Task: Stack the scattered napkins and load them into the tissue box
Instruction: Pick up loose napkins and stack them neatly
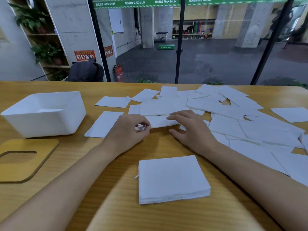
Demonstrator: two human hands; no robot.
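A neat stack of white napkins (173, 179) lies on the wooden table (116, 205) close to me. Beyond it, my left hand (128, 130) pinches the left end of a white napkin (160, 121) lifted slightly off the table. My right hand (191, 129) touches that napkin's right end with its fingertips, thumb spread below. Several loose napkins (233, 114) are scattered across the middle and right of the table. The white tissue box (45, 114) stands open and empty at the left.
The wooden lid (25, 159) with an oval slot lies flat at the left front, below the box. Two single napkins (104, 124) lie between the box and my left hand. A glass wall runs behind the table's far edge.
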